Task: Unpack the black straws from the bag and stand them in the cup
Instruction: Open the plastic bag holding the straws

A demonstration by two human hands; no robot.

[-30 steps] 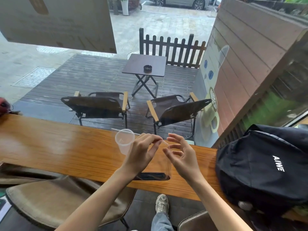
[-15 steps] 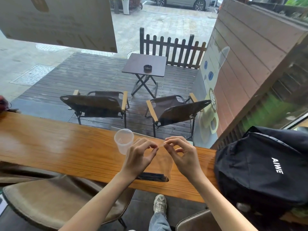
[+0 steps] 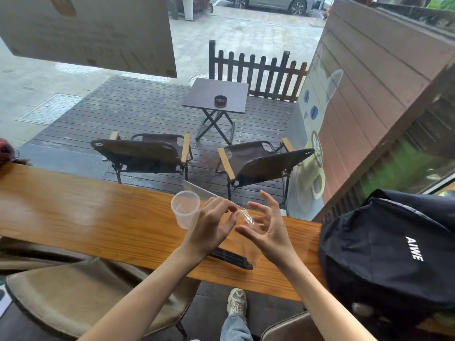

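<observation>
A clear plastic bag (image 3: 247, 217) is held above the wooden counter (image 3: 98, 217), with a bundle of black straws (image 3: 231, 258) lying slanted in its lower end near the counter's front edge. My left hand (image 3: 211, 225) pinches the bag's top flap between thumb and forefinger. My right hand (image 3: 268, 227) is just right of the flap, fingers spread apart and gripping nothing that I can see. A clear plastic cup (image 3: 185, 209) stands upright on the counter, just left of my left hand and holding nothing.
A black backpack (image 3: 394, 247) lies on the counter's right end, close to my right forearm. A window pane runs along the counter's far edge. A tan stool (image 3: 73, 291) stands under the counter to the left, and a red object (image 3: 6, 151) sits at the far left.
Both hands were pinching the bag's top together half a second ago. My right hand has since let go and spread its fingers, while my left still holds the flap.
</observation>
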